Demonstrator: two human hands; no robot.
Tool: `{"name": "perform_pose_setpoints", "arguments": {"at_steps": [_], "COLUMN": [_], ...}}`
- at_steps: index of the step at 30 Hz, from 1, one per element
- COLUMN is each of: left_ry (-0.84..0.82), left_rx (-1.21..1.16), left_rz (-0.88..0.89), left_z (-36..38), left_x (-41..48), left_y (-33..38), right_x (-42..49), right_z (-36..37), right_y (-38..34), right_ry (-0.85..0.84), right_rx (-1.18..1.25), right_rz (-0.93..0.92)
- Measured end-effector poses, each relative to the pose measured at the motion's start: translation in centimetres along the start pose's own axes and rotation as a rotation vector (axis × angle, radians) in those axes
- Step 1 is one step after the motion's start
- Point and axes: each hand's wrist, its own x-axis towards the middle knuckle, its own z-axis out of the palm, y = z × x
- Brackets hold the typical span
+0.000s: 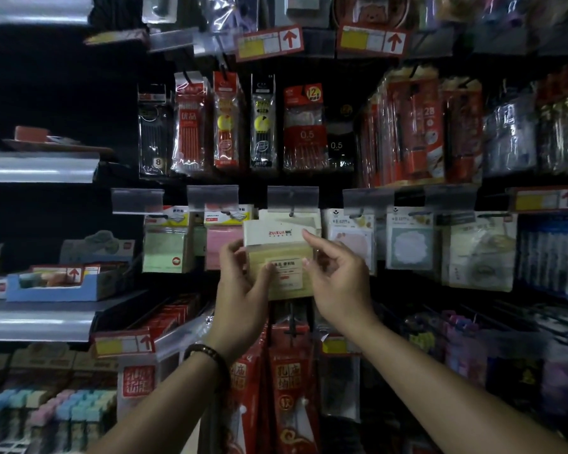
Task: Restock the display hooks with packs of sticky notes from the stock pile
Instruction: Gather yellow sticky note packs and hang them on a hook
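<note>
A yellow pack of sticky notes (284,253) with a white header card is held up in front of the middle display hook (291,215). My left hand (243,280) grips its left edge, thumb across the front. My right hand (335,273) touches its right edge with the index fingertip on the header card and the other fingers loosely curled. More packs hang on the same hook behind it. Neighbouring hooks carry green sticky notes (164,244), pink sticky notes (222,244) and shaped note packs (407,240).
Pen and refill packs (304,126) hang in the row above. Red packets (291,381) hang on hooks below the hands. Metal shelves (40,317) at the left hold a blue carton (63,283). Clear price-tag holders (292,198) stick out over each hook.
</note>
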Motion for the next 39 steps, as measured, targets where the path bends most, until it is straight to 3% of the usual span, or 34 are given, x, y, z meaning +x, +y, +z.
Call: {"name": "perform_pose_setpoints", "arguments": {"at_steps": [4, 8, 22, 30, 34, 39], "left_ry": [0.077, 0.032, -0.103, -0.172, -0.181, -0.178], "left_rx": [0.144, 0.359, 0.618, 0.999, 1.116, 1.085], "left_rz": [0.153, 0.28, 0.236, 0.17, 0.122, 0.179], "left_z": [0.8, 0.8, 0.5, 1.1, 1.3, 0.5], "left_x": [0.5, 2.1, 4.8, 5.1, 5.2, 3.7], "left_y": [-1.1, -2.3, -2.7, -2.5, -1.6, 0.0], "right_x": [0.3, 1.4, 2.8, 4.1, 5.0, 4.1], "right_z": [0.4, 0.6, 1.0, 0.4, -0.1, -1.2], "right_y": [0.1, 0.2, 0.5, -1.6, -2.8, -3.2], "right_ry": [0.126, 0.172, 0.119, -0.185, -0.334, -0.358], "right_rx": [-0.061, -0.092, -0.223, -0.532, -0.838, -0.829], "right_rz": [-0.111, -0.125, -0.074, 0.183, 0.278, 0.298]}}
